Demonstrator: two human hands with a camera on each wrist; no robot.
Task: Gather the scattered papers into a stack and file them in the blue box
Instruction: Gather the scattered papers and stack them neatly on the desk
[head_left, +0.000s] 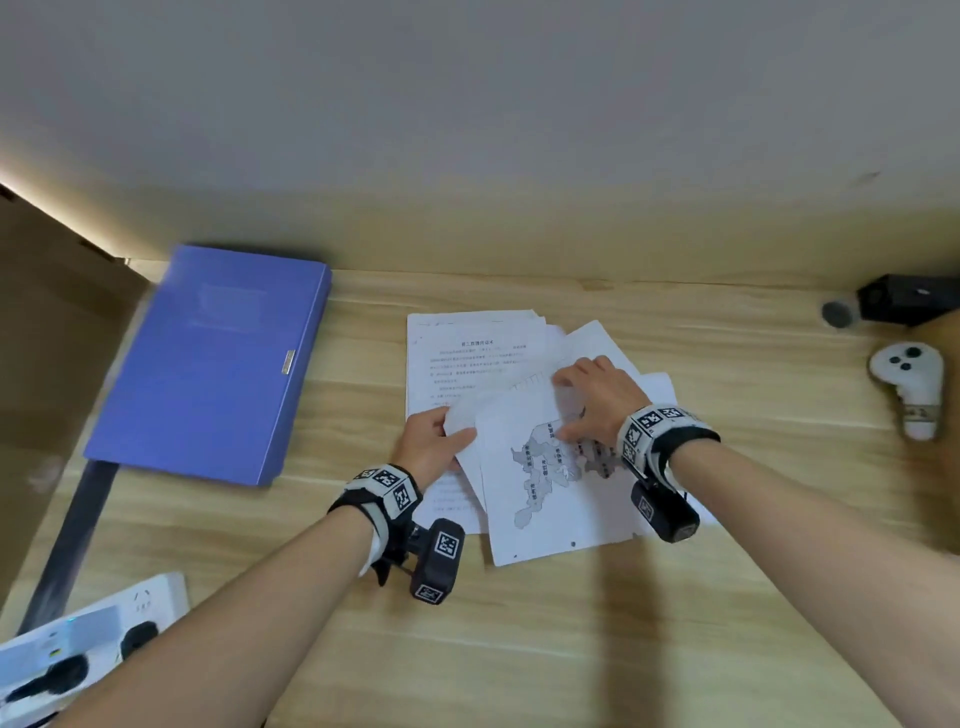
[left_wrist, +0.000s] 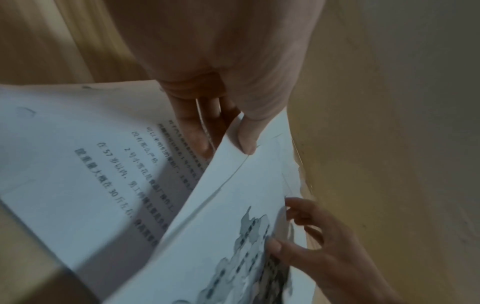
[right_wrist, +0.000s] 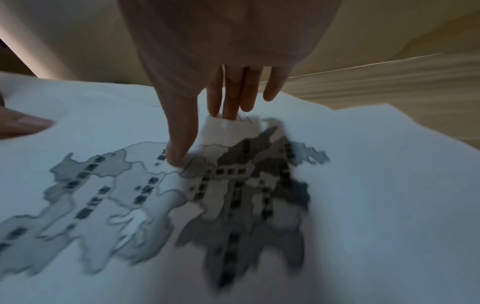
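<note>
Several printed papers (head_left: 467, 358) lie fanned out at the middle of the wooden desk (head_left: 519, 649). On top is a sheet with a grey map (head_left: 545, 483), its corner lifted. My left hand (head_left: 451, 432) pinches the left edge of the top sheets (left_wrist: 233, 185), thumb (left_wrist: 246, 139) above and fingers (left_wrist: 192, 131) below. My right hand (head_left: 571, 405) holds the map sheet (right_wrist: 363, 185) at its far edge, thumb (right_wrist: 176, 156) pressed on the map, fingers (right_wrist: 231, 102) tucked behind the paper. The blue box (head_left: 208, 364) lies flat and closed at the left.
A white power strip (head_left: 93, 634) with plugs sits at the near left corner, beside a dark bar (head_left: 72, 540). At the right edge lie a white controller (head_left: 909, 384), a black device (head_left: 909, 299) and a small grey disc (head_left: 836, 314). A wall closes the back.
</note>
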